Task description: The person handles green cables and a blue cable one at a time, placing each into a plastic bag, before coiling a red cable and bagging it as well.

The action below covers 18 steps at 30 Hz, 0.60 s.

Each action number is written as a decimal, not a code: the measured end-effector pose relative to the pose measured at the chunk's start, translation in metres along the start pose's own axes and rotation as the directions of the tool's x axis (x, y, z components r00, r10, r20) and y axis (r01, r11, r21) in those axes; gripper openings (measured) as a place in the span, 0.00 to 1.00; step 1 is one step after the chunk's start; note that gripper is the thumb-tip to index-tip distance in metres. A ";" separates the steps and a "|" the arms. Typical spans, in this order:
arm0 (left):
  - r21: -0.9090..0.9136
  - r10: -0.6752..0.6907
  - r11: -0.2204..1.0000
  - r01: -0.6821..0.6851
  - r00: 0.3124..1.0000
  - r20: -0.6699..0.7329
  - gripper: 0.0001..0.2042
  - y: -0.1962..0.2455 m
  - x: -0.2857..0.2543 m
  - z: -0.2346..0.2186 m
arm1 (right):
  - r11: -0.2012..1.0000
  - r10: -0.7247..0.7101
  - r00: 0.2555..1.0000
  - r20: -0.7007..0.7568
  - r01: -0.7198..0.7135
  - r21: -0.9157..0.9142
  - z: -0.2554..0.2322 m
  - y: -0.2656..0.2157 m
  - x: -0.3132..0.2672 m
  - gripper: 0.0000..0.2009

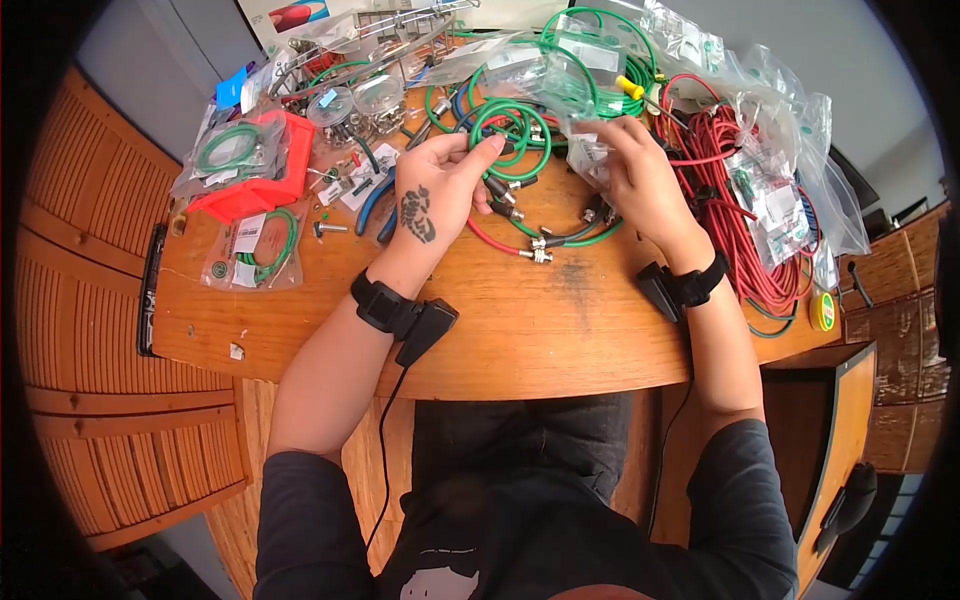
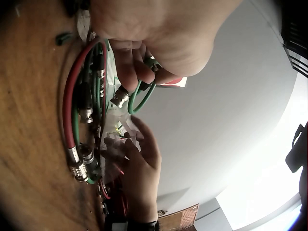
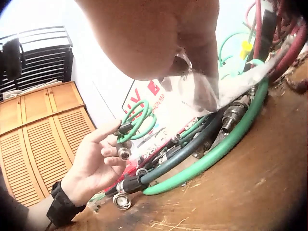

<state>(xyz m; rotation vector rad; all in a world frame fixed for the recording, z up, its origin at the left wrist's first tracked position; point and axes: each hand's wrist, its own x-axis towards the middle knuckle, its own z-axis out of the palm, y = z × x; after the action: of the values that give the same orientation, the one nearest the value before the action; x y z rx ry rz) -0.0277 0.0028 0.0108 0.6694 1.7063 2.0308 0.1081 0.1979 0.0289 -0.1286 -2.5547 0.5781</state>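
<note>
My left hand [image 1: 440, 190] pinches a small coiled green cable [image 1: 547, 160] between thumb and fingers, above the desk. A metal BNC connector [image 2: 120, 97] on a black boot hangs below those fingers. To its right, my right hand [image 1: 640, 180] grips a crumpled clear plastic bag [image 1: 587, 160] with bent fingers; part of the bag is hidden behind the hand in the right wrist view. Below the hands, a short red cable [image 1: 490, 238] and a green cable [image 1: 595, 237] with metal connectors [image 1: 541, 256] lie on the wooden desk [image 1: 480, 330].
At left are a red bin [image 1: 300, 150], a bagged green cable [image 1: 280, 250] and blue-handled pliers [image 1: 370, 205]. A thick red cable bundle [image 1: 760, 270] lies at right under clear bags [image 1: 780, 200]. A yellow tin [image 1: 822, 312] stands near the right edge.
</note>
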 end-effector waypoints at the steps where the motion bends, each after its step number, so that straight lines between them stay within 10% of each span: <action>1: -0.003 -0.006 1.000 0.006 1.000 -0.002 0.15 0.000 0.000 0.000 | 1.000 0.000 1.000 0.000 0.000 -0.001 0.001 -0.004 0.001 0.27; 3: -0.004 -0.012 1.000 0.012 1.000 -0.005 0.15 0.001 0.000 -0.001 | 0.970 0.091 0.980 -0.177 -0.046 0.240 0.002 -0.013 0.002 0.29; 7: -0.002 -0.006 1.000 0.006 1.000 0.018 0.15 0.000 0.000 -0.001 | 0.876 0.117 0.992 -0.039 -0.085 0.475 -0.005 -0.013 -0.001 0.28; 9: 0.005 -0.004 1.000 0.004 1.000 0.023 0.15 -0.001 0.000 -0.001 | 0.986 -0.148 0.987 0.064 0.143 0.080 -0.002 0.005 -0.002 0.26; 18: -0.016 0.021 1.000 -0.022 0.999 -0.029 0.14 -0.002 0.003 -0.004 | 0.989 -0.103 0.970 0.219 0.123 -0.081 -0.007 0.005 -0.007 0.22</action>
<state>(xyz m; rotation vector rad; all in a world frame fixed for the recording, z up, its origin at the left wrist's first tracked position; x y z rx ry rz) -0.0320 0.0019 0.0083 0.6590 1.7034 2.0765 0.1171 0.2033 0.0289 0.0497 -2.7781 0.4491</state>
